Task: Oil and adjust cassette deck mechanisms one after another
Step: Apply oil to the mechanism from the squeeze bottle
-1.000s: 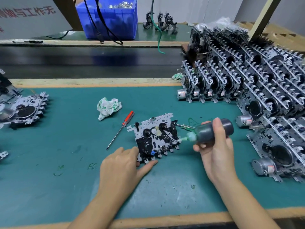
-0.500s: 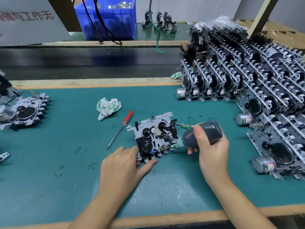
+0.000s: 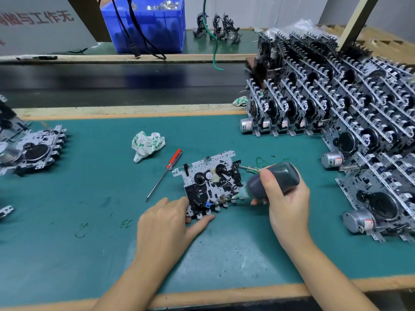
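A cassette deck mechanism (image 3: 211,180) lies flat on the green mat near the middle. My left hand (image 3: 166,223) holds its near left corner, thumb along the front edge and fingers at the side. My right hand (image 3: 285,203) grips a dark oil bottle (image 3: 274,180) tipped to the left, its pale green nozzle (image 3: 241,195) touching the mechanism's near right edge.
A red-handled screwdriver (image 3: 165,173) and a crumpled cloth (image 3: 147,147) lie left of the mechanism. Several stacked mechanisms (image 3: 348,131) fill the right side. More mechanisms (image 3: 31,151) sit at the far left. A blue bin (image 3: 146,23) stands beyond the black belt.
My right hand has brought the bottle left and down, moving its nozzle from the mechanism's right side to its near right edge. My left hand has stayed on the corner.
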`<state>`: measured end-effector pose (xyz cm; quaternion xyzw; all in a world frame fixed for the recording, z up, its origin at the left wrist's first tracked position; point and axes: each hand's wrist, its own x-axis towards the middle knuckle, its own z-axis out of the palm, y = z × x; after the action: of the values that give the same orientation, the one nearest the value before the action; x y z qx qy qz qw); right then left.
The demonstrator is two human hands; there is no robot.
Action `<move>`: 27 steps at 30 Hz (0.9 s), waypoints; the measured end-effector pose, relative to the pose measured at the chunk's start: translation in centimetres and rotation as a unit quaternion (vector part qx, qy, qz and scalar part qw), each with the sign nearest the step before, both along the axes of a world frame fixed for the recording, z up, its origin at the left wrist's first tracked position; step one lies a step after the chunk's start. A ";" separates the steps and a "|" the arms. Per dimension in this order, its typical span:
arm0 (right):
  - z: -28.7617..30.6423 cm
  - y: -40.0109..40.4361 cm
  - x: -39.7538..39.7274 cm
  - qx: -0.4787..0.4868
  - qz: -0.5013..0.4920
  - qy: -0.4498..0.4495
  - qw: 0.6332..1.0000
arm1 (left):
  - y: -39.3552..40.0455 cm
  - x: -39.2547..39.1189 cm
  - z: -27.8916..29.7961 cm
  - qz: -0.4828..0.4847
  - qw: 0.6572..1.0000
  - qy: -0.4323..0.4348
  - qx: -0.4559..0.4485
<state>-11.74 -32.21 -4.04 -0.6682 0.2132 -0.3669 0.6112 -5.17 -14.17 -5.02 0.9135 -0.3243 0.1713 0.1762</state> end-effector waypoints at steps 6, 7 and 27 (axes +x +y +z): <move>0.1 0.0 0.0 -0.003 -0.005 -0.003 1.000 | 0.0 0.0 0.0 0.001 1.000 0.005 0.013; 0.1 0.0 0.0 -0.003 -0.005 -0.003 1.000 | 0.0 0.0 0.0 0.002 1.000 0.004 0.015; 0.8 -0.9 -0.2 0.129 -0.020 -0.084 0.988 | 0.1 -0.1 0.5 -0.003 1.000 0.021 0.001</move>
<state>-11.97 -33.11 -3.19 -0.5461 0.2201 -0.4036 0.7003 -5.24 -14.09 -4.54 0.9162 -0.3233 0.1509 0.1821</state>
